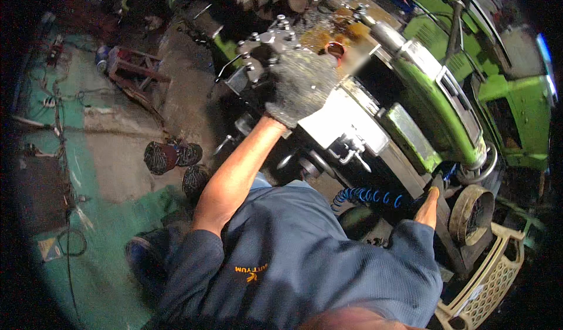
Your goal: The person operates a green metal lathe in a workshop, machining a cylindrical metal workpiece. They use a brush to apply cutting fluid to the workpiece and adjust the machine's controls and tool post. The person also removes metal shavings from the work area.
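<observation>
My left hand [302, 86], in a dirty grey work glove, lies over the cross slide of a green lathe, beside the tool post [267, 51] with its several bolts. The back of the glove faces up and its fingers are hidden or smeared. Just past it is a round opening with a reddish rim [335, 51]. My right arm reaches out to the right, where the dark-looking right hand [437, 182] is by the end of the tailstock [469, 154]. Something blue [449, 170] shows beside that hand; its fingers are hidden. A blue coiled hose [369, 196] hangs between my body and the lathe bed.
A bright flat plate [346, 119] and crank handles [352, 148] are on the carriage near my waist. At lower right stand a beige plastic crate [484, 283] and a round metal ring [471, 214]. Cables [64, 171] and a reddish metal frame [138, 69] are on the floor at left.
</observation>
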Motion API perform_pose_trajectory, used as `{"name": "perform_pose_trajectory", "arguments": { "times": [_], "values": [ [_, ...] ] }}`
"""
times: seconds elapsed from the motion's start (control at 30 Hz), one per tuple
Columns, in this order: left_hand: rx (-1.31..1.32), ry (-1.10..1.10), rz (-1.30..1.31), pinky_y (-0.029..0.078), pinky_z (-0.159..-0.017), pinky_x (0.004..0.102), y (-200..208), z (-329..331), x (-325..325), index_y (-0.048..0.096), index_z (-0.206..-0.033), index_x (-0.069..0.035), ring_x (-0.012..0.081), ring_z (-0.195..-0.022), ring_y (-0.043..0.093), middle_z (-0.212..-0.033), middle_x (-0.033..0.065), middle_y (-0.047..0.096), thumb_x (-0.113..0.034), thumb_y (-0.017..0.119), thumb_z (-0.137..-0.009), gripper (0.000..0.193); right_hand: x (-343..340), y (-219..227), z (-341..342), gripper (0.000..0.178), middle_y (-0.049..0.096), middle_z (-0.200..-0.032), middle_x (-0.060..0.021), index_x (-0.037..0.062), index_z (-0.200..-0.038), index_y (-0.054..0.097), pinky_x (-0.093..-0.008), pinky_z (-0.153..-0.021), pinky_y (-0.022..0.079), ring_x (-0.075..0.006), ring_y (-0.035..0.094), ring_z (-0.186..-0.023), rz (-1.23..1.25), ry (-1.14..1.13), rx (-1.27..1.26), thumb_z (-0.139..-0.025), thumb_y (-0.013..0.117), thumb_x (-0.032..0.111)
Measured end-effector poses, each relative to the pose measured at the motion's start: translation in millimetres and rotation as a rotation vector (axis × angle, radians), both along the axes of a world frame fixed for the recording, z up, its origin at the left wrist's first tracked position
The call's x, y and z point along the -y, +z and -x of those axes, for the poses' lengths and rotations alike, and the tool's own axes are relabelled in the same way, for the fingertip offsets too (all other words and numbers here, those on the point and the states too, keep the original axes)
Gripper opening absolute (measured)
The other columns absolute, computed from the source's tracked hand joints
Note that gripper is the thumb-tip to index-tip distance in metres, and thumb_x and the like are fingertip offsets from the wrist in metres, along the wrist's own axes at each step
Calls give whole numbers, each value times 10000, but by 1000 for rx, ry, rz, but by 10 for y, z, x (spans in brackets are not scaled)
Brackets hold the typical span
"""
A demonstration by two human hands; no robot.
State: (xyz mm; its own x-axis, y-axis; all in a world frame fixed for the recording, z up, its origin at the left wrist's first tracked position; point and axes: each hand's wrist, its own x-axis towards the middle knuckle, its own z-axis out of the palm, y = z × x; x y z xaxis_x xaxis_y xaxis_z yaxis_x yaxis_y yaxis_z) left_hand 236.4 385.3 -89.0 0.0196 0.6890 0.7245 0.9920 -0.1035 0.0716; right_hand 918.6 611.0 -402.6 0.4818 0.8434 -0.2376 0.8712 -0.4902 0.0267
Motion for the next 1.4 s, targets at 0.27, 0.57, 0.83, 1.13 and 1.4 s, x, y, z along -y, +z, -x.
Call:
{"name": "perform_pose_trajectory", "arguments": {
  "times": [0.27, 0.57, 0.83, 1.13, 1.4],
  "values": [
    [504, -410, 18, 512, -967, 454, 214, 458, 702, 696, -1103, -75, 338, -1084, 661, -1093, 144, 706, -141, 679, -827, 284, 609, 251, 610, 756, 691, -1190, -213, 88, -1406, 521, -458, -960, 470, -369, 643, -1105, -445, -114, -152, -882, 553, 631],
    [1223, 249, 360, 525, -880, 329, -2325, 3638, 1317, 717, -1078, -5, 211, -985, 675, -1058, 110, 729, -101, 722, -863, 235, 1920, 1588, 3146, 491, 665, -1254, -150, 54, -1372, 575, -393, -892, 528, -262, 656, -1087, -832, 191, -231, -963, 663, 311],
    [832, 716, 885, 495, -922, 436, -4890, 5109, 1443, 712, -1070, 0, 297, -1074, 654, -1135, 138, 716, -316, 733, -795, 419, 2403, 3064, 5873, 467, 617, -1313, -192, -34, -1326, 568, -429, -1071, 435, -312, 595, -1213, -806, 573, -778, -1066, 378, 305],
    [2317, 336, 823, 424, -453, 359, -5155, 5356, 1225, 625, -856, -99, 186, -461, 500, -628, 69, 587, -203, 720, -835, 142, 2522, 3132, 6366, 315, 663, -1069, -127, -4, -1106, 659, -397, -874, 540, -257, 663, -964, -789, 469, -427, -997, 468, 221],
    [2292, 142, 789, 386, -384, 339, -3731, 5313, 585, 607, -822, -153, 171, -397, 455, -592, 23, 564, -293, 707, -873, 180, 2462, 3028, 6572, 229, 646, -1006, -92, 23, -1008, 685, -348, -800, 531, -218, 639, -939, -952, 409, -443, -949, 481, 110]
  ]
}}
